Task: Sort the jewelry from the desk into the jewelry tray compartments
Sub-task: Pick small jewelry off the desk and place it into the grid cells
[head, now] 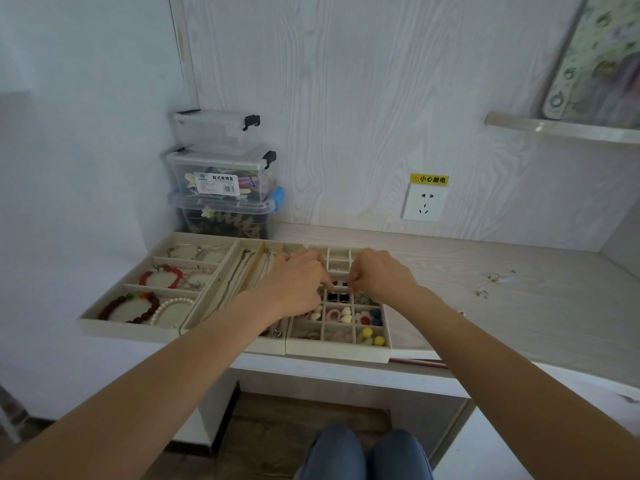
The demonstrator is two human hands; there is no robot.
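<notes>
Both hands meet over the grid jewelry tray (341, 355) at frame centre. The left hand (298, 282) and right hand (382, 277) pinch together, perhaps on something tiny; I cannot tell. Loose earrings (488, 284), light and snag-prone, lie on the table (540, 306) at right; pinch their hooks.

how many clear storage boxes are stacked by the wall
3, stacked in the desk's back left corner: the small top box, the labelled middle box, and the bottom box. None looks hidden.
</notes>
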